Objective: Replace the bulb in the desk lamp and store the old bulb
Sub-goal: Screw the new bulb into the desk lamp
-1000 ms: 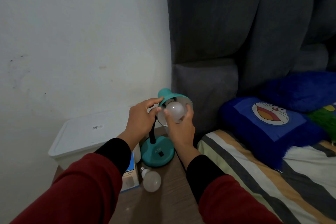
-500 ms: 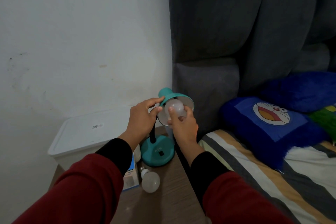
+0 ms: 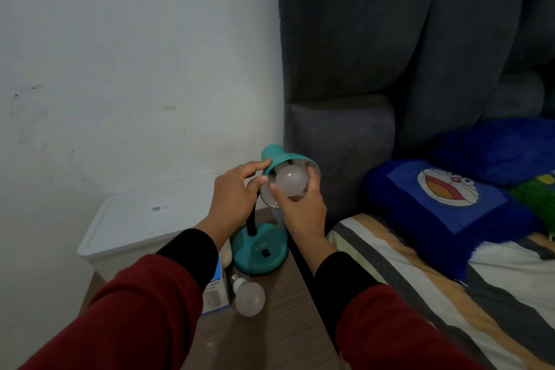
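A teal desk lamp (image 3: pixel 260 251) stands on the wooden bedside table (image 3: pixel 270 336), its shade (image 3: pixel 274 156) tilted toward me. My left hand (image 3: pixel 232 198) grips the shade's left rim. My right hand (image 3: pixel 301 209) is wrapped around a frosted white bulb (image 3: pixel 291 179) that sits in the mouth of the shade; its base is hidden inside. A second white bulb (image 3: pixel 249 297) lies on its side on the table in front of the lamp base. A blue and white bulb box (image 3: pixel 214 291) lies beside it, partly hidden by my left sleeve.
A white lidded plastic bin (image 3: pixel 132 222) stands against the wall to the left of the table. A grey padded headboard (image 3: pixel 390 69) rises behind the lamp. On the right is a bed with a striped sheet (image 3: pixel 450 294) and a blue cartoon pillow (image 3: pixel 444 192).
My right hand has shifted its fingers around the bulb in the shade, as in a turning grip. The left hand keeps its hold on the shade. The view has drifted slightly.
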Demonstrator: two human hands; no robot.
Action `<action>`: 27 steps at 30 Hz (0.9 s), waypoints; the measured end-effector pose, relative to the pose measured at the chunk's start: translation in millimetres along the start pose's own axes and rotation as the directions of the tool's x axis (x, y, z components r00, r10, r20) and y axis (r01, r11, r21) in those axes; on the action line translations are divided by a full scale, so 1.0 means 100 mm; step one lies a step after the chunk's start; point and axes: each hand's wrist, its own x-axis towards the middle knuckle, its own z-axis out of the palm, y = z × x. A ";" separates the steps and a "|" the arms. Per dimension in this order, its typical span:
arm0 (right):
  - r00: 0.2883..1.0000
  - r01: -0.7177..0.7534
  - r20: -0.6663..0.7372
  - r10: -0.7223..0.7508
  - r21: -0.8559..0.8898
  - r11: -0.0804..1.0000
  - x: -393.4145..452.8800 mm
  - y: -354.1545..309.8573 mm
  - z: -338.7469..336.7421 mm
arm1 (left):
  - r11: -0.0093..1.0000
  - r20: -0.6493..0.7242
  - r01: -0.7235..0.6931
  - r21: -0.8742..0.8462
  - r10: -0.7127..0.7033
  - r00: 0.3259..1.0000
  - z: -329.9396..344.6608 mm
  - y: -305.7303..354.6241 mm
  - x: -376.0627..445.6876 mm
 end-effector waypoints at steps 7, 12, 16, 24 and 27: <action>0.999 -0.049 0.013 0.049 -0.018 0.999 0.01 -0.04 -0.06 | 1.000 0.000 -0.008 0.015 0.008 1.000 0.01 0.00 0.00; 0.993 -0.044 0.100 0.060 -0.153 0.987 0.06 -0.03 -0.10 | 1.000 -0.003 -0.018 0.017 0.018 1.000 0.01 0.01 -0.01; 0.981 -0.018 0.179 0.076 -0.307 0.951 0.06 -0.10 -0.15 | 0.999 0.023 -0.012 0.041 0.011 1.000 -0.02 0.04 -0.04; 0.942 0.084 0.283 0.182 -0.723 0.686 0.02 -0.42 -0.31 | 0.880 0.178 0.190 0.436 -0.291 0.940 -0.25 -0.05 -0.13; 0.920 0.146 0.325 0.220 -0.803 0.578 -0.04 -0.55 -0.35 | 0.771 0.275 0.133 0.623 -0.375 0.886 -0.40 -0.09 -0.19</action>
